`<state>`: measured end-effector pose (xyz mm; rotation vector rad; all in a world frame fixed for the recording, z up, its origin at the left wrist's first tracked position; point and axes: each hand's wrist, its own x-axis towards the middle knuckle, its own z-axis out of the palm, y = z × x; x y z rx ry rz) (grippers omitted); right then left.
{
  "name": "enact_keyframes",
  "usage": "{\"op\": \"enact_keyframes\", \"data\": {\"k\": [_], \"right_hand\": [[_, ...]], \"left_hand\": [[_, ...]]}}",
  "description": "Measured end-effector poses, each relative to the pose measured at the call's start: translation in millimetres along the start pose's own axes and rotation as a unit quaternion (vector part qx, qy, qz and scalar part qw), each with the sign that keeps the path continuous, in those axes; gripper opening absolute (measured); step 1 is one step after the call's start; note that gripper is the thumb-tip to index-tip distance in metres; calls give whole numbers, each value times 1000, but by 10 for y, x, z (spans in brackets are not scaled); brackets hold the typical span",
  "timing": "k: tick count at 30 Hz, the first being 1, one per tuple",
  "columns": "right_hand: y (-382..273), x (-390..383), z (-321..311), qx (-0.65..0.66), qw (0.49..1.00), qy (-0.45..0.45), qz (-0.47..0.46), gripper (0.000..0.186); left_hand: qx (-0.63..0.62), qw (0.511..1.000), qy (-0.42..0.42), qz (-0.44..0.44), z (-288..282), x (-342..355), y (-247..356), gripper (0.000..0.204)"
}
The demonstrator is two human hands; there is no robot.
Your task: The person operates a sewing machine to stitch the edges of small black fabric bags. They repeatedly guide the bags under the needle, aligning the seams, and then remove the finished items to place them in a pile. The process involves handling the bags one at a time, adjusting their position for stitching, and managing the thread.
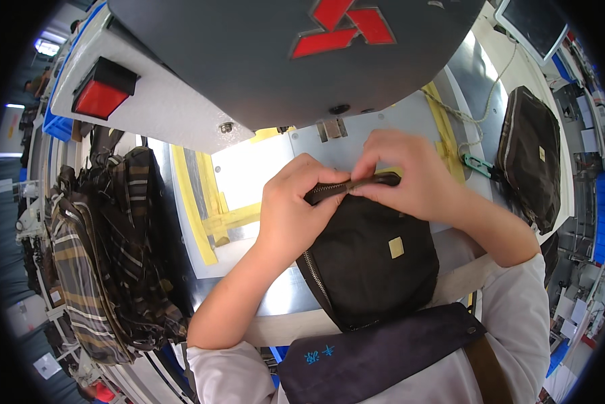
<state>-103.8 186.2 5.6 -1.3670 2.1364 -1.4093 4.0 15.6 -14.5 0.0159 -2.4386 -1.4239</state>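
Note:
A black fabric bag (376,236) with a small pale label and a metal zipper hangs over the front edge of the work table, close to my body. My left hand (286,205) pinches the zippered top edge of the bag between thumb and fingers. Close beside it, my right hand (410,172) grips the same edge, its index finger bent over the top. The fingertips of both hands almost meet at the zipper tape. Whatever lies between the fingertips is too small to make out.
A large dark grey machine head (275,67) overhangs the metal table, with a red switch (100,98) on its white panel. Yellow tape (195,209) marks the tabletop. Plaid backpacks (90,269) lie at left; another black bag (530,155) and a green-handled cutter (479,165) at right.

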Motion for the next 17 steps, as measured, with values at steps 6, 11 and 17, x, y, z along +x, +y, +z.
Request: {"op": "enact_keyframes", "data": {"k": [6,11,17], "right_hand": [[-18,-130,25,-199,937,43,-282,15],[-27,-166,30,-234,910,63,-336,13],[-14,-158,39,-280,880,81,-374,13]], "left_hand": [[66,985,74,141,18,-54,-18,26],[89,972,104,190,40,-34,-16,24],[119,963,107,217,39,-31,-27,33]]}}
